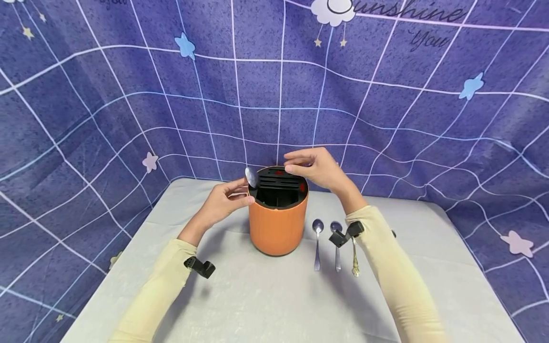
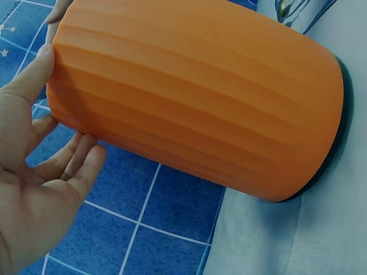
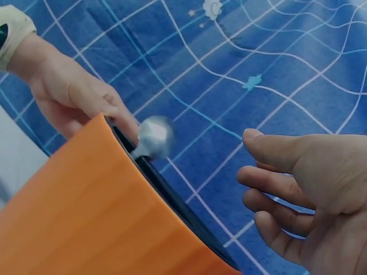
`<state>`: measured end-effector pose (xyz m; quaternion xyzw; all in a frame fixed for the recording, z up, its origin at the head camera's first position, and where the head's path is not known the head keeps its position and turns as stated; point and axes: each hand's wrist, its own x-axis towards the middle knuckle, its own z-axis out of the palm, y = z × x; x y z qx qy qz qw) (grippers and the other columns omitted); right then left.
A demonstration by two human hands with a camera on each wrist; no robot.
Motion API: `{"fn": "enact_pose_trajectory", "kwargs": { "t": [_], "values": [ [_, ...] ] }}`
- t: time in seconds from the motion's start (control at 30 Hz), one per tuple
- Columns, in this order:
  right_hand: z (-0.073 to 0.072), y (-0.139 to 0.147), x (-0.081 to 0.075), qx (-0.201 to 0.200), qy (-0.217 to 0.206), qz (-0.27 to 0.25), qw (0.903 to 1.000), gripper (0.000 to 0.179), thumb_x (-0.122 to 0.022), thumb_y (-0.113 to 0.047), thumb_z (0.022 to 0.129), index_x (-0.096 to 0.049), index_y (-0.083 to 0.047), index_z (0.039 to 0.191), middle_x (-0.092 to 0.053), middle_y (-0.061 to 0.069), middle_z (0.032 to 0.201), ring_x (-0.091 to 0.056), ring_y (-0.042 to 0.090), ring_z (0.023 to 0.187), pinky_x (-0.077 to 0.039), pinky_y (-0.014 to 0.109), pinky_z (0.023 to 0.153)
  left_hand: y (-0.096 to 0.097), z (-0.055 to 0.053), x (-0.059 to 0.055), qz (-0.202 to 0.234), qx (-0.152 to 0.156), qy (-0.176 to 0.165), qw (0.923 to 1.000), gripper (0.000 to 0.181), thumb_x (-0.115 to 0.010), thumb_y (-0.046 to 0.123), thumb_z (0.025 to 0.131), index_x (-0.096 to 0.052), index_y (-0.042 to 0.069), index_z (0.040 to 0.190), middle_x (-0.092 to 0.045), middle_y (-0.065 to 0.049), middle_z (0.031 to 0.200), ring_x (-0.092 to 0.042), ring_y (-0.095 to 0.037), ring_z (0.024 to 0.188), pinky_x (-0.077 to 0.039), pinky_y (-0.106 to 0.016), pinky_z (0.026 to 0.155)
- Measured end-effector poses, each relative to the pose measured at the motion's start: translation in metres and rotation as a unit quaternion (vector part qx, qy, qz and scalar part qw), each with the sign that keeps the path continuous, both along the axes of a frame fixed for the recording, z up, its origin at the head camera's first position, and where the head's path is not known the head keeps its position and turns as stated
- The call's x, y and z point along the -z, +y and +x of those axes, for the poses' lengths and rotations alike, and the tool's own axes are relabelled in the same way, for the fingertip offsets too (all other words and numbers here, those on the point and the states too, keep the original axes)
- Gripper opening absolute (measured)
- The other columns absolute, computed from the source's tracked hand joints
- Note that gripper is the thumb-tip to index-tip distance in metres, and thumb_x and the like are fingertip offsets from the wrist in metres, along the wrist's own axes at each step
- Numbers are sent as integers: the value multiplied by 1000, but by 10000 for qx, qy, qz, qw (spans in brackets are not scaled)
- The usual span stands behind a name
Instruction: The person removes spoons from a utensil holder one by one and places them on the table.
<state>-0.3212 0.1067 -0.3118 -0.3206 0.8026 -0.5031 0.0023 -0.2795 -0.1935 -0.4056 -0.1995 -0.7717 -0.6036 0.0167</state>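
An orange utensil holder (image 1: 278, 226) with a black divided insert (image 1: 279, 183) stands upright on the table. My left hand (image 1: 225, 200) holds its left side near the rim, the thumb in front and the other fingers farther round. A spoon (image 1: 251, 177) stands in the holder's left edge, bowl up, its handle hidden inside. Over the right rear of the rim is my right hand (image 1: 319, 166), fingers loosely bent and nothing in them. In the right wrist view a gap shows between this hand (image 3: 309, 195) and the holder (image 3: 86, 212).
Right of the holder lie a spoon (image 1: 317, 243), a second spoon (image 1: 337, 257) and a gold-handled utensil (image 1: 355, 262), its upper end hidden by the right wrist camera. A blue-purple patterned cloth (image 1: 257, 124) hangs behind the pale-covered table (image 1: 257, 305).
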Motion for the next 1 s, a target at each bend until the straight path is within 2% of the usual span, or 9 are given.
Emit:
{"fn": "enact_pose_trajectory", "kwargs": {
  "t": [0.27, 0.43, 0.6, 0.83, 1.0],
  "values": [
    [-8, -28, 7, -22, 17, 130, 9999, 36, -77, -23, 94, -73, -11, 127, -78, 5, 109, -72, 18, 103, -61, 37, 92, 1, -2, 0, 45, 56, 67, 10000, 60, -76, 8, 92, -53, 1, 147, -60, -19, 142, -60, -35, 127, -55, -40, 105],
    [-9, -42, 9, -115, -25, 257, 9996, 34, -78, -26, 94, -75, -13, 125, -78, 3, 109, -72, 16, 104, -59, 38, 95, 1, -1, 0, 89, 77, 81, 9999, 59, -76, 6, 93, -53, 1, 147, -60, -20, 141, -60, -36, 127, -54, -43, 106],
    [-7, -54, 10, -177, 8, 334, 9993, 32, -78, -25, 94, -75, -13, 124, -78, 2, 107, -72, 15, 103, -58, 37, 98, 2, 0, -1, 70, 59, 63, 9999, 59, -75, 6, 93, -53, 1, 147, -60, -19, 142, -59, -36, 128, -55, -38, 104],
    [-8, -63, 13, -203, -204, 397, 9988, 34, -78, -24, 94, -75, -10, 124, -78, 4, 109, -72, 16, 104, -58, 37, 100, 3, 1, -2, 33, 47, 18, 10000, 59, -74, 6, 93, -52, 1, 148, -59, -19, 142, -60, -36, 127, -56, -34, 103],
    [-12, -67, 17, -242, -65, 615, 9978, 35, -79, -25, 93, -75, -9, 124, -78, 2, 109, -73, 14, 105, -57, 34, 100, 3, 1, -3, 32, 42, -34, 10000, 60, -74, 6, 93, -52, 2, 148, -58, -19, 144, -59, -36, 128, -57, -29, 101]
  ]
}}
